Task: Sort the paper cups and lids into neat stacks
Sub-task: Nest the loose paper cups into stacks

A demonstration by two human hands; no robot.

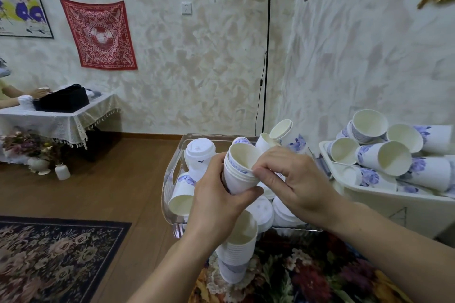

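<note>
My left hand grips a short stack of nested white paper cups, tilted with the mouth toward me. The rim of the inner cup is pinched by my right hand. Below my hands a taller stack of white cups stands on the flowered cloth. Behind it, a clear plastic bin holds loose cups, a lidded cup and several white lids.
A white tray at the right is piled with blue-flowered cups. A floor lamp stands by the wall. At far left another person sits at a cloth-covered table. A dark rug lies on the wooden floor.
</note>
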